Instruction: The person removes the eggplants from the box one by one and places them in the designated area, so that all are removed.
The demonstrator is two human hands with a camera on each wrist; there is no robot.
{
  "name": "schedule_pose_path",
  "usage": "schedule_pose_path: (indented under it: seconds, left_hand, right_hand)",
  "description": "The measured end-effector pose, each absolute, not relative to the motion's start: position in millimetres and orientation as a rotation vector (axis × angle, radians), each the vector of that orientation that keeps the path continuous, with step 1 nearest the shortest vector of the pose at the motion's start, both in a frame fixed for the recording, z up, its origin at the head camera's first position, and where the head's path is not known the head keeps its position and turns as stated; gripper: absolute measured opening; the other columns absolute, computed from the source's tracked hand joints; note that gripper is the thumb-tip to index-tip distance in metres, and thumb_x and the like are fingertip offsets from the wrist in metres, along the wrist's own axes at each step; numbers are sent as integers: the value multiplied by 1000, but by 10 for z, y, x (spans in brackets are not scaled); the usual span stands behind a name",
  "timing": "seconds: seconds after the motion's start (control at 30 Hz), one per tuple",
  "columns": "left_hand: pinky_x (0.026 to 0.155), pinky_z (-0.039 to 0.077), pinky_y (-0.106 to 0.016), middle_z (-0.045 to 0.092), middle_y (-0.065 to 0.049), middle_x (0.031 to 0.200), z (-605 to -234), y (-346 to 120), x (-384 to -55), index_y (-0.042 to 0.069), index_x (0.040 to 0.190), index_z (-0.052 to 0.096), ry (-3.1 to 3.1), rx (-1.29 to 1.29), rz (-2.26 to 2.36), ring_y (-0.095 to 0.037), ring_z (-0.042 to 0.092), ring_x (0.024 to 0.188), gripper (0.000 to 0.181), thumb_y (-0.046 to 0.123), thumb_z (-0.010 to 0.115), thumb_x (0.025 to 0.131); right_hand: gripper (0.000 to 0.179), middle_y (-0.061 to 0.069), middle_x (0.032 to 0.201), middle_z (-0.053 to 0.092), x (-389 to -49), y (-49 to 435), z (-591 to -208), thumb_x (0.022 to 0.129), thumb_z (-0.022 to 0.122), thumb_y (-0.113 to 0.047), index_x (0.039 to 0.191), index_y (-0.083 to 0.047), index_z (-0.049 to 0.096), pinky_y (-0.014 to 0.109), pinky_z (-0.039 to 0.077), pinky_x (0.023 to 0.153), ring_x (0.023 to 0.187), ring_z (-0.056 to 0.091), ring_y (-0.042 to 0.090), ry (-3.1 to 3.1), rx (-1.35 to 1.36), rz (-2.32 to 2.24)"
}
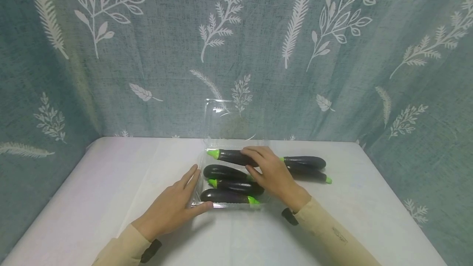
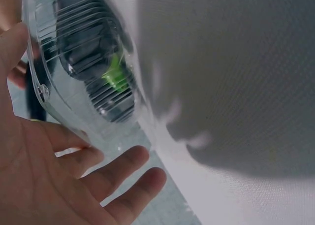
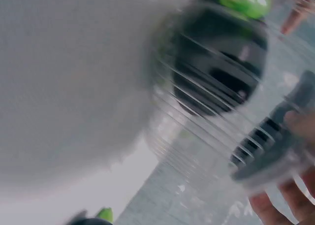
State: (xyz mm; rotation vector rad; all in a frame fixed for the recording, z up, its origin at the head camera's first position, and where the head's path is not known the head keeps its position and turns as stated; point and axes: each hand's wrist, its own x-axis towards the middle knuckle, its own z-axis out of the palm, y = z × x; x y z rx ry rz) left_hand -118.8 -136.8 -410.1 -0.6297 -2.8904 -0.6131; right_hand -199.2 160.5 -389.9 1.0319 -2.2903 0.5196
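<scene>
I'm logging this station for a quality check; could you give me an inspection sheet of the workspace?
Surface: white-covered table.
Job's things: clear container with its lid raised; three eggplants inside; a fourth eggplant held at the back; two loose eggplants on the table, right of the container.
Clutter: nothing seen.
Hands: left hand at the container's left side, fingers extended; right hand gripping the fourth eggplant.
Cables: nothing seen.
Surroundings: grey-green fabric with white leaf prints, behind and at both sides.
</scene>
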Motion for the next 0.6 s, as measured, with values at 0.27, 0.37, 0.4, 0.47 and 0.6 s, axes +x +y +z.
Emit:
schedule_pose_path:
  seconds: [0.27,0.37,0.4,0.47,0.6]
  left_hand:
    - [106,44,-55,29,-17,163,-4098,-1365,-1181,-3,156,32,-2889,-631,-605,-43,51,133,99,67,60,92]
    - [106,44,-55,29,-17,163,-4097,-1367,-1178,-3,156,33,-2885,-632,-604,-43,51,133,99,68,59,92]
    - [106,44,-55,29,-17,163,-4096,-1368,-1178,-3,156,33,-2883,-633,-603,-43,51,132,99,68,58,92]
    - [106,45,-55,30,-18,163,-4097,-1369,-1180,-4,156,33,-2879,-637,-602,-44,51,132,99,69,57,92]
    - [105,45,-55,30,-18,163,-4108,-1369,-1184,-4,155,33,-2875,-639,-602,-44,51,131,100,71,56,92]
  right_hand:
    - [47,4,132,64,-1943,1709,-3732,87,81,-7,132,-9,66,35,51,101,122,58,22,-2228,955,562]
    - [49,4,131,64,-1929,1768,-3676,86,81,-6,132,-10,65,36,51,100,121,58,23,-2213,932,591]
    - [50,4,132,64,-1921,1791,-3659,86,81,-5,133,-10,65,37,51,100,121,58,23,-2210,924,596]
    - [51,4,132,64,-1897,1840,-3628,85,82,-5,133,-10,65,38,51,98,119,59,23,-2209,906,606]
    - [51,3,133,63,-1844,1953,-3587,85,82,-5,133,-11,66,43,47,104,114,60,23,-2217,865,609]
